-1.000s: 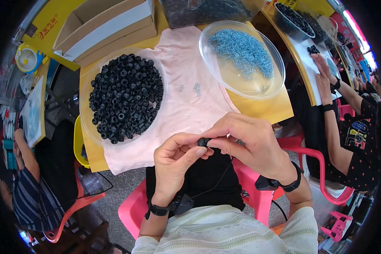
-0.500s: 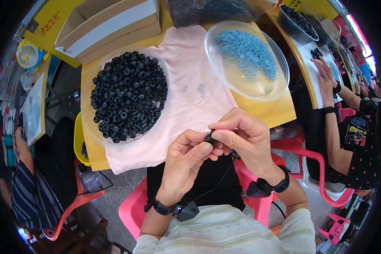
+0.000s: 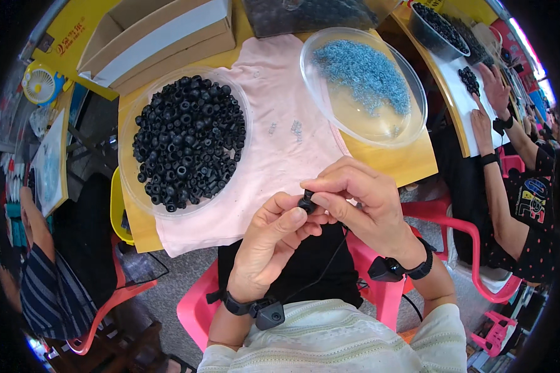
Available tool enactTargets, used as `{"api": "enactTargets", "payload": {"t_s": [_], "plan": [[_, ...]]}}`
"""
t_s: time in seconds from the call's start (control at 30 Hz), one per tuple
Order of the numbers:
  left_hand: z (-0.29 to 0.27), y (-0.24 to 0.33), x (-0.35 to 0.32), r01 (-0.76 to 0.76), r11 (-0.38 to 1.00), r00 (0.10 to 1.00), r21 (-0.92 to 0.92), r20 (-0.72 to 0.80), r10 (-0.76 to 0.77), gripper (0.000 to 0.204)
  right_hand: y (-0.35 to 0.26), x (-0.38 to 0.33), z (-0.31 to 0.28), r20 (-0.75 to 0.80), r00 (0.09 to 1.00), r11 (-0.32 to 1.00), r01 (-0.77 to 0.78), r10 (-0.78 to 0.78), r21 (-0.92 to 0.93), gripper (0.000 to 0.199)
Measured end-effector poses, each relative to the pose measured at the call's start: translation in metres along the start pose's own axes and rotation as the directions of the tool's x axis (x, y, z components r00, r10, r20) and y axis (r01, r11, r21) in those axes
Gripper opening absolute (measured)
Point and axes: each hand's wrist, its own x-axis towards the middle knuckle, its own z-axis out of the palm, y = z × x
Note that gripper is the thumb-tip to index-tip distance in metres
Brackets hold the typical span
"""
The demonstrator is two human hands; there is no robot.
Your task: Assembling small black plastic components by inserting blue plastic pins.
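Between my two hands, just past the near edge of the table, is a small round black part with a raised neck (image 3: 306, 202). My left hand (image 3: 274, 233) pinches it from the left with thumb and fingers. From the right, the thumb and forefinger of my right hand (image 3: 358, 196) close on its top; whether they hold a second tiny piece is hidden. Ahead on the left, a clear round tray (image 3: 126, 180) holds a heap of similar black parts (image 3: 190, 137). On the far right, another clear tray (image 3: 354, 133) holds many tiny bluish springs or rings (image 3: 364, 71).
A pink cloth (image 3: 274, 93) lies under the trays, with a few tiny bluish pieces on it. Behind stand a cardboard box (image 3: 162, 43) and a dark bin (image 3: 311, 15). A yellow bucket (image 3: 119, 208) is at left. Co-workers sit on both sides; one's hands (image 3: 485, 118) are at the right table.
My hands stay almost in place, with the black part turned slightly in my fingers. The co-worker on the right has spread their hands apart beside some black parts.
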Motion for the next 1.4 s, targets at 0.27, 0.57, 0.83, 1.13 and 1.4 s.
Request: {"api": "enactTargets", "payload": {"t_s": [0.27, 0.57, 0.83, 1.13, 1.4], "plan": [[0.01, -0.004, 0.0, 0.017, 0.999, 0.999, -0.038, -0.046, -0.019, 0.012, -0.008, -0.004, 0.002, -0.011, 0.994, 0.979, 0.107, -0.111, -0.175, 0.033], [0.014, -0.006, -0.001, 0.043, 0.998, 0.998, 0.036, -0.055, -0.041, 0.012, -0.001, -0.007, 0.001, -0.028, 0.982, 0.952, 0.174, -0.187, -0.253, 0.034], [0.012, -0.005, -0.005, 0.015, 0.996, 0.997, 0.089, -0.075, -0.008, 0.013, 0.005, -0.002, 0.004, -0.022, 0.95, 0.922, 0.296, -0.311, -0.249, 0.026], [0.017, -0.007, 0.013, -0.05, 0.983, 0.989, 0.177, -0.131, 0.074, 0.019, 0.011, 0.0, 0.0, -0.096, 0.978, 0.96, 0.158, -0.184, -0.231, 0.027], [0.025, 0.003, 0.013, -0.104, 0.948, 0.99, 0.302, -0.062, 0.129, 0.012, 0.001, 0.001, -0.01, -0.042, 0.958, 0.923, 0.26, -0.282, -0.284, 0.035]]}}
